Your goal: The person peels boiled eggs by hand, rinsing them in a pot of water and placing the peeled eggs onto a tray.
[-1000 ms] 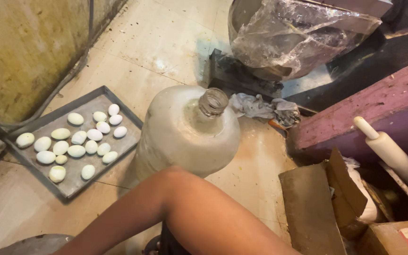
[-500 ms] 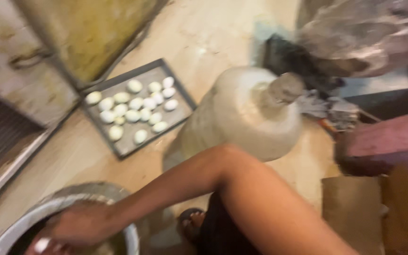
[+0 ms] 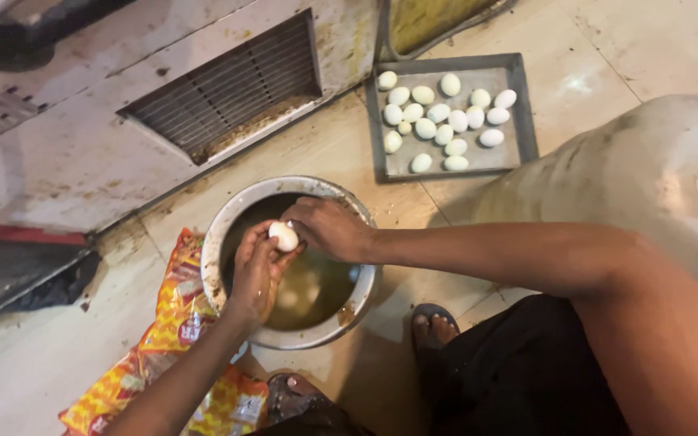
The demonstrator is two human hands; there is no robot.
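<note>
White egg [image 3: 283, 236] pinched between fingers of left hand [image 3: 256, 270] and right hand [image 3: 329, 228], both closed on it, above water-filled metal bowl [image 3: 228, 218].

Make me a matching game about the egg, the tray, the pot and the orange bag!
Things:
1. egg
2. grey tray
3. metal pot
4. orange bag

Places or states:
a. lying flat on the floor under the left arm
b. holds cloudy water
c. held between both hands
d. filled with many white eggs

Pairs: 1-c, 2-d, 3-b, 4-a
</note>
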